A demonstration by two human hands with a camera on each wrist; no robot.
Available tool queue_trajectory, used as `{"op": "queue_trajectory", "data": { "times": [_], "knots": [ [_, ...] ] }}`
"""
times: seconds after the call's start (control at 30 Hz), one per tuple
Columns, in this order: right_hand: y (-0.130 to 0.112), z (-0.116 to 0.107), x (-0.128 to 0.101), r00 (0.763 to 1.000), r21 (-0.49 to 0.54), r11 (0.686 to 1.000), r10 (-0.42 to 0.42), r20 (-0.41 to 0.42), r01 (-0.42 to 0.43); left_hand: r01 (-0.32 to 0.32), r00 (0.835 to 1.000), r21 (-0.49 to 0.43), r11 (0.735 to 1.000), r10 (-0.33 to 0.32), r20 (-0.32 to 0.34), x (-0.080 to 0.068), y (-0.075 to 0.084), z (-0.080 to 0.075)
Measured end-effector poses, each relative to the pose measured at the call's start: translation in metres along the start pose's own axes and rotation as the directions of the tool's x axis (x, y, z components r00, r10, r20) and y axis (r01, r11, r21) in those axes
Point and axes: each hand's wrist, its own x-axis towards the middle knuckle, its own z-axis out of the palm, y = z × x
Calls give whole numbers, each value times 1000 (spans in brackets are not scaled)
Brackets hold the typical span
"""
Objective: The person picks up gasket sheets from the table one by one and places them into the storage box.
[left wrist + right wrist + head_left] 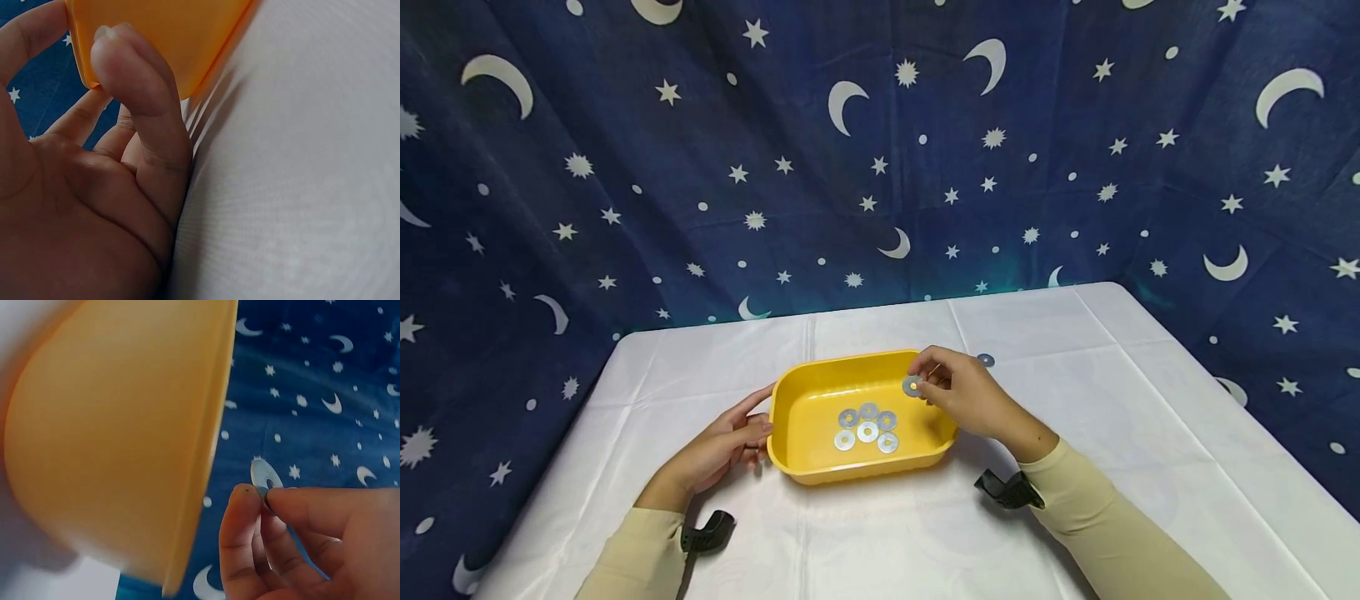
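A yellow plastic tray [816,462] stands on the white-covered table, with several flat metal washers [845,440] lying flat near the middle of its floor. My right hand [962,392] pinches one more washer [265,474] between thumb and fingertips, held above the tray's right end. At the opposite end, my left hand [718,450] touches the outside of the tray wall with loosely extended fingers. Seen from the left wrist, its fingertips are right at the tray's outer wall [181,37]. Behind the right hand a darker washer [987,360] lies on the table.
White cloth [865,542] covers the table. A dark blue curtain [805,192] with moons and stars hangs behind it and along both sides. Black straps [707,533] are worn at both wrists, over beige sleeves.
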Motion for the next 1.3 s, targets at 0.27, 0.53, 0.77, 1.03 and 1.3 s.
{"op": "queue_trajectory", "data": {
  "times": [0.27,0.53,0.77,1.03,1.3],
  "knots": [
    [-8,20,4,999,-37,998,-42,27,43,-9,1000,-6,1000,9,10,-1,0,0],
    [-7,38,6,993,-36,997,-69,95,72,-4,1000,-4,1000,5,19,-2,-3,0],
    [-10,50,8,985,-44,994,-95,142,102,-22,999,-6,1000,22,27,0,-2,-1],
    [-9,65,13,974,5,998,-56,221,56,-15,1000,-13,1000,15,20,-1,-1,0],
    [-6,74,21,962,-24,999,-23,273,31,-15,1000,-15,1000,15,6,-1,0,0]
  ]
}}
